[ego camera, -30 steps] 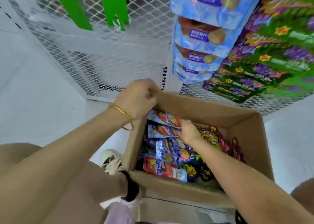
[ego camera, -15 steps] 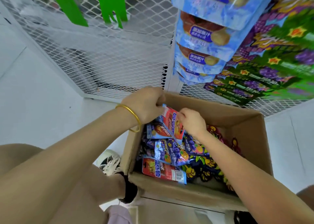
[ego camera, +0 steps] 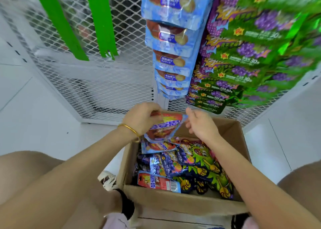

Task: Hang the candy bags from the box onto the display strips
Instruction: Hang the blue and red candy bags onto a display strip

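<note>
A cardboard box [ego camera: 184,202] on the floor holds several candy bags in blue, purple and green. My left hand [ego camera: 141,118] grips the top edge of a red-and-blue candy bag [ego camera: 162,129] lifted above the box's far left corner. My right hand [ego camera: 199,123] is beside the bag's right edge, fingers apart, touching or nearly touching it. Two bare green display strips [ego camera: 99,20] hang on the white mesh at upper left. A column of blue bags [ego camera: 171,43] and a column of green-purple bags [ego camera: 243,58] hang on the right.
A white mesh panel [ego camera: 104,83] stands behind the box. White floor [ego camera: 40,117] lies on the left and right. My knees frame the box, and a white shoe [ego camera: 108,179] sits by its left wall.
My left hand has lifted the red-and-blue bag out of the box and higher. My right hand has let go of it and opened. The view tilted up toward the strips.
</note>
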`<state>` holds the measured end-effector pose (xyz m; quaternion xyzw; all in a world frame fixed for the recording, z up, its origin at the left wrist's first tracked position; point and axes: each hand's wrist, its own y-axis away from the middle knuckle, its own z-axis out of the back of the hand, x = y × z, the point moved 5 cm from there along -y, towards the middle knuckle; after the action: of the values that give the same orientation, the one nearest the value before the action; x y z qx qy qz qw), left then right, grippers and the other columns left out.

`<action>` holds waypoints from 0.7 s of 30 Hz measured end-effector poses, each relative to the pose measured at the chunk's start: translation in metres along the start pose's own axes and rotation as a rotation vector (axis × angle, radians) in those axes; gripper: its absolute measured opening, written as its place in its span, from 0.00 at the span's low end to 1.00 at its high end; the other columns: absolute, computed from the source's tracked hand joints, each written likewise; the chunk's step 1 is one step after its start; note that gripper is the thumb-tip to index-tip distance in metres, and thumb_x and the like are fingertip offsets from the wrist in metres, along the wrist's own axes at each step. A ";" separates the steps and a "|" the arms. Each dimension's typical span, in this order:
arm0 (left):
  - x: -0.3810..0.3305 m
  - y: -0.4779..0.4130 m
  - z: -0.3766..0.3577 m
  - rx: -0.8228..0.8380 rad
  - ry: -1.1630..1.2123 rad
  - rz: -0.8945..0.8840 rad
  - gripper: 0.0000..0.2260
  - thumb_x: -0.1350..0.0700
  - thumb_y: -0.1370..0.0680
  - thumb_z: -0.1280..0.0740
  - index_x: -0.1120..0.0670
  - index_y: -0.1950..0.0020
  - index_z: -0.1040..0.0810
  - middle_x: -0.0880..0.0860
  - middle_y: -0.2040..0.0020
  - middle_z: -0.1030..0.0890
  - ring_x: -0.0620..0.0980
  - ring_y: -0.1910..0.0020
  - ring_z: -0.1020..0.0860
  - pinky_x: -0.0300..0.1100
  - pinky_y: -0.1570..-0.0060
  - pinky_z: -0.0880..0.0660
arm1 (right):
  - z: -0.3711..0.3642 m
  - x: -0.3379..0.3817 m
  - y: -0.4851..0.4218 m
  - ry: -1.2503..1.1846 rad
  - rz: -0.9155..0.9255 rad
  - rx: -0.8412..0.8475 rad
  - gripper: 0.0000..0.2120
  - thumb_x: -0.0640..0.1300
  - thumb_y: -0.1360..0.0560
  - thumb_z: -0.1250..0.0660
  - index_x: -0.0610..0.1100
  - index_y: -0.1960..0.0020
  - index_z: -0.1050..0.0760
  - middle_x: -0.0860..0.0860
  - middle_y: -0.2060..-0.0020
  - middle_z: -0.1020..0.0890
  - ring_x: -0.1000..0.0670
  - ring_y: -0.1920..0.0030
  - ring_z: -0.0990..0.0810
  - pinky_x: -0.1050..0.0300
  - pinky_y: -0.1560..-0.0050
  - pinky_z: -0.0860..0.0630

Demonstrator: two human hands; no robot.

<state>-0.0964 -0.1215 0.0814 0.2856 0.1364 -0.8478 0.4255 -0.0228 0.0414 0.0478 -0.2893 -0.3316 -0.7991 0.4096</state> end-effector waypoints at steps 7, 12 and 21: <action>-0.032 0.009 0.040 0.016 0.498 0.030 0.11 0.68 0.31 0.29 0.54 0.66 0.25 0.44 0.79 0.24 0.35 0.77 0.26 0.28 0.74 0.30 | 0.050 0.079 0.047 -0.176 0.549 0.018 0.03 0.44 0.24 0.35 0.50 0.54 0.23 0.60 0.58 0.21 0.63 0.59 0.23 0.66 0.55 0.29; -0.090 0.017 0.114 0.033 0.496 -0.162 0.08 0.64 0.30 0.29 0.52 0.58 0.22 0.48 0.64 0.20 0.39 0.67 0.22 0.35 0.67 0.23 | 0.100 0.143 0.079 -0.141 0.743 -0.120 0.07 0.41 0.26 0.32 0.53 0.57 0.25 0.62 0.62 0.23 0.64 0.64 0.23 0.74 0.62 0.31; -0.173 -0.053 0.287 -0.553 0.500 -0.330 0.13 0.57 0.24 0.33 0.57 0.41 0.28 0.50 0.53 0.23 0.46 0.54 0.23 0.44 0.51 0.23 | 0.200 0.277 0.120 0.135 1.117 -0.539 0.05 0.41 0.29 0.32 0.43 0.54 0.19 0.56 0.61 0.21 0.61 0.57 0.25 0.73 0.55 0.32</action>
<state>-0.1621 -0.1146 0.4136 0.3319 0.5025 -0.7405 0.2984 -0.0205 0.0129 0.4092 -0.4611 0.1097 -0.5362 0.6985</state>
